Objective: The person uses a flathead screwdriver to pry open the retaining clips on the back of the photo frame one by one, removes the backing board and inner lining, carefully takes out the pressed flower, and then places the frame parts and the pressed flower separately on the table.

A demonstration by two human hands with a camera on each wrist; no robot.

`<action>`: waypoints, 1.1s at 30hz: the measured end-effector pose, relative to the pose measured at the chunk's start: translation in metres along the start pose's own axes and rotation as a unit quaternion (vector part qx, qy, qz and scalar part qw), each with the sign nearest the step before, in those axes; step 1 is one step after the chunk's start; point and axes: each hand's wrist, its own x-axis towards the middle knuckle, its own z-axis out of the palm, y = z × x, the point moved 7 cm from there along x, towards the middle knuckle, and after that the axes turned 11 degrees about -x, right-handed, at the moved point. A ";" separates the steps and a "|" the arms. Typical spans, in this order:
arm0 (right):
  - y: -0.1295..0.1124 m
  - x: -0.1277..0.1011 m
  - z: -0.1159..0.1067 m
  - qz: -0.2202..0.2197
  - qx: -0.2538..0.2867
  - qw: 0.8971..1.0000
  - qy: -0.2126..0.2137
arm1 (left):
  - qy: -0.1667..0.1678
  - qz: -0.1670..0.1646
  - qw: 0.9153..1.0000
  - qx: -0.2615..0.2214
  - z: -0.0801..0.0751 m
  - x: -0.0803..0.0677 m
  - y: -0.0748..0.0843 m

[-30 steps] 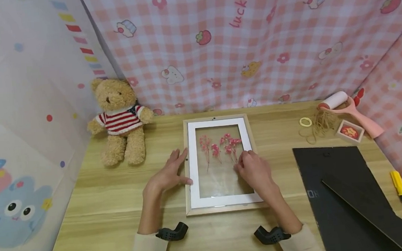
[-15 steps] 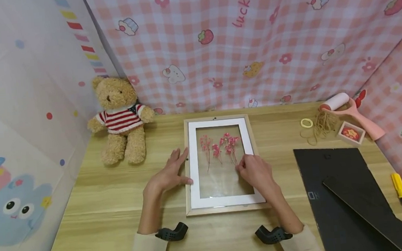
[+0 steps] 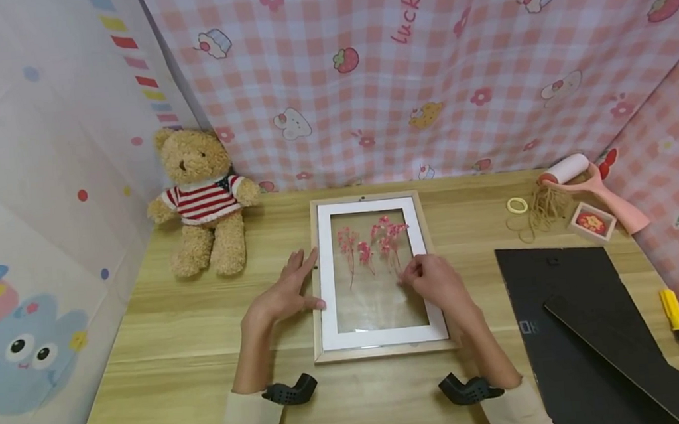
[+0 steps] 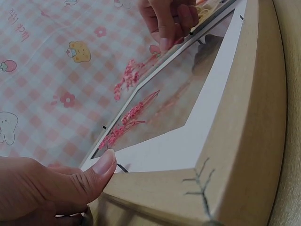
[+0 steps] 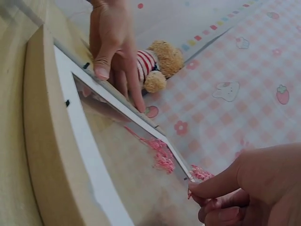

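A pale wooden picture frame [image 3: 380, 353] with a white mat and clear glass lies flat on the table. My left hand [image 3: 283, 297] rests at its left side, thumb on the edge and the other fingers extended along the outside. Above the right part of the glass, my right hand [image 3: 437, 284] pinches the stem of a pink dried flower sprig [image 3: 385, 231] between thumb and index finger. Its blossoms stand clear of the glass in the left wrist view. Two other pink sprigs, a left one [image 3: 347, 241] and a shorter one [image 3: 365, 253], lie on the glass.
Right of the frame lies a black backing board [image 3: 560, 274] with a stand leg [image 3: 614, 350]. Further right is a yellow screwdriver [image 3: 673, 315]. A lint roller [image 3: 607, 194], twine [image 3: 545, 206], tape ring [image 3: 516, 206] and small box [image 3: 593, 222] sit behind. A teddy bear [image 3: 204, 203] sits back left.
The right forearm has shifted slightly right, and the held sprig's blossoms have risen a little toward the frame's top. The left hand stays in place.
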 end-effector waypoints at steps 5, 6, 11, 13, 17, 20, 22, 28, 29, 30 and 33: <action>0.004 0.000 -0.005 -0.004 0.030 0.999 -0.010 | 0.000 0.003 1.000 0.002 0.000 0.001 -0.001; 0.005 0.000 -0.007 -0.001 0.032 0.999 -0.011 | 0.000 0.002 1.000 0.002 0.000 0.001 -0.001; 0.011 0.000 -0.014 0.009 0.033 0.999 -0.010 | 0.002 0.000 1.000 0.002 -0.001 0.003 -0.006; 0.012 0.000 -0.020 0.003 0.033 0.999 -0.006 | 0.003 0.000 1.000 0.003 -0.001 0.003 -0.008; 0.022 -0.001 -0.033 -0.004 0.027 1.000 0.008 | 0.007 -0.004 1.000 0.009 -0.001 0.004 -0.009; 0.035 -0.003 -0.045 -0.002 0.022 1.000 0.011 | 0.007 -0.005 1.000 0.025 0.000 0.003 -0.007; 0.047 -0.004 -0.052 0.005 0.021 1.000 0.005 | 0.009 -0.009 0.999 0.038 -0.001 0.002 -0.006; 0.083 0.002 -0.070 0.031 0.018 0.999 -0.020 | 0.016 -0.020 0.997 0.067 -0.004 -0.001 -0.007; 0.089 0.004 -0.072 0.035 0.019 0.999 -0.022 | 0.016 -0.022 0.997 0.066 -0.004 -0.001 -0.007; 0.095 0.006 -0.075 0.039 0.017 0.999 -0.023 | 0.017 -0.022 0.998 0.064 -0.004 -0.001 -0.007; 0.113 0.013 -0.082 0.042 0.007 0.999 -0.020 | 0.016 -0.016 0.998 0.056 -0.005 -0.002 -0.008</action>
